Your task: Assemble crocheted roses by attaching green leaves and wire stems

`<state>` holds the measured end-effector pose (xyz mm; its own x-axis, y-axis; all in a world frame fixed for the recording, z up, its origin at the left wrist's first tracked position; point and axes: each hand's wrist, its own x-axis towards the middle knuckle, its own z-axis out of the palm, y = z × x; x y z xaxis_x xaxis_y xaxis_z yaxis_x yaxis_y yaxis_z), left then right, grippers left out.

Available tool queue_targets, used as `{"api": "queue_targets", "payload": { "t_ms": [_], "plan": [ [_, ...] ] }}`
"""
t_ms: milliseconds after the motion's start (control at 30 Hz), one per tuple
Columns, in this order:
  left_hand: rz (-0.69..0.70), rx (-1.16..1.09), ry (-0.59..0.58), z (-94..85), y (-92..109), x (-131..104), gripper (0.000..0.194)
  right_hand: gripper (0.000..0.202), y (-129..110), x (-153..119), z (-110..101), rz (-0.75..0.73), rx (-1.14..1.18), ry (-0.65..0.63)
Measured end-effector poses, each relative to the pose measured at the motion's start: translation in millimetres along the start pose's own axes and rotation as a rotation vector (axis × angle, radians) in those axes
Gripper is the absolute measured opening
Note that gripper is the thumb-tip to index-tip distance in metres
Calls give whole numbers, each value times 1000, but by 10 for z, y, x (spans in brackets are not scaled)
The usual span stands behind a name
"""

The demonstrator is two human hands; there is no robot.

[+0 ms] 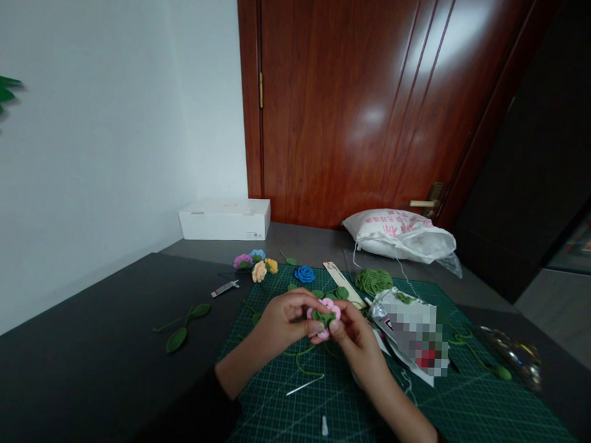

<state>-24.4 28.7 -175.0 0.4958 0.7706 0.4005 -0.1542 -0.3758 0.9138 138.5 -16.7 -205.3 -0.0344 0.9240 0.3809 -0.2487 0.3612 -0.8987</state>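
Between my two hands is a pink crocheted flower (325,306) with a green crocheted piece (324,319) at its middle. My left hand (292,315) is closed on the flower's left side, fingertips pressing near the green part. On the opposite edge my right hand (354,333) grips it with thumb and fingers. Both hands are above the green cutting mat (264,401). A strand of green yarn (300,364) trails below the flower. Close under the hands lie a thin metal crochet hook or needle (304,384) and a small whitish cap or nozzle (324,426).
Crocheted flowers (259,270), a blue rose (304,274), a ruler (344,282) and green yarn (373,282) lie behind the hands. Left are a tube (224,288) and leaves (177,340). Right is a plastic packet (403,322). A white box (225,220) and sack (396,235) stand behind.
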Motion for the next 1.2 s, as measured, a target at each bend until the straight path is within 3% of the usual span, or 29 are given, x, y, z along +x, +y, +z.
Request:
{"api": "queue_targets", "payload": {
  "t_ms": [200, 500, 667, 900, 1067, 1200],
  "plan": [
    [-22, -24, 7, 11, -52, -7, 23, 19, 40, -5, 1, 29, 18, 19],
    [-22, -53, 23, 24, -99, -11, 21, 25, 35, -10, 44, 46, 19, 78],
    [-89, -224, 14, 39, -160, 5, 24, 32, -8, -21, 25, 58, 26, 93],
    [-158, -293, 155, 46, -152, -16, 29, 30, 8, -4, 33, 24, -4, 73],
    [-138, -292, 166, 63, -123, -25, 27, 34, -43, -33, 40, -20, -85, 99],
    [-103, -292, 181, 76, -134, -31, 26, 23, -55, -66, 36, -65, -230, 101]
  ]
}}
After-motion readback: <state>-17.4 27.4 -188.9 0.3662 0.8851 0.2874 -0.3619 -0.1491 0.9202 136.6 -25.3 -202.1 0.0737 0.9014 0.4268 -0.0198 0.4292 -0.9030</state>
